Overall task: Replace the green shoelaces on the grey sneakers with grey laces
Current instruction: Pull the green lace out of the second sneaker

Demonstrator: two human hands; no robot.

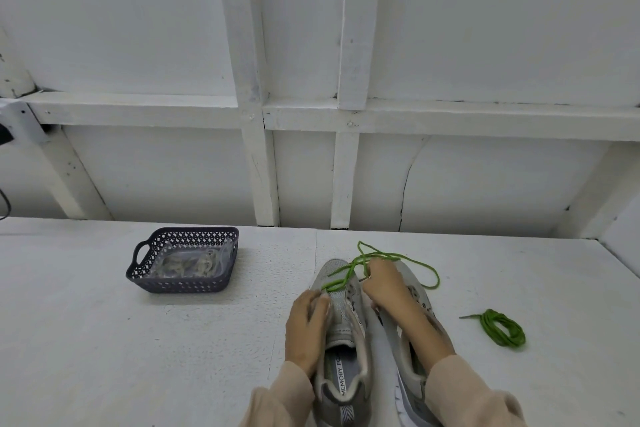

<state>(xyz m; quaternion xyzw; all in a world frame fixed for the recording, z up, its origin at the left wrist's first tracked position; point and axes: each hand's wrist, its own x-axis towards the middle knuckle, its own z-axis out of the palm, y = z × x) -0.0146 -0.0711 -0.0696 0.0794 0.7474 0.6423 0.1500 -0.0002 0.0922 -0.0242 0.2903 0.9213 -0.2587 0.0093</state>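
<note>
right hand (382, 284) first: its fingers (375, 265) are curled in tight and pinching the green lace (420, 263), right over the gap between the two toes. from that pinch the lace goes two ways. one part runs back toward the left fingers and crosses the lowest eyelets of the left shoe (337, 300). the rest loops loose on the table just past the fingertips and swings out round the toe of the right shoe (419, 293). the right wrist lies across that shoe, which looks to have no lace in it, though the arm hides a good part.

left hand (306, 326) is wrapped on the outer side of the left shoe, fingers curled over the upper and thumb on the tongue, gripping it. both shoes point away from the person, side by side and touching or nearly so, heels near the sleeves (464, 392).

well out to the right of the right hand there's a coiled lace (504, 329), also green, lying alone on the table (104, 340).

far to the left of the left hand and a bit further back sits a dark basket (180, 284) holding a clear bag (225, 253) with the grey laces (204, 265) inside. behind it all is a white wall (138, 28) with beams.
</note>
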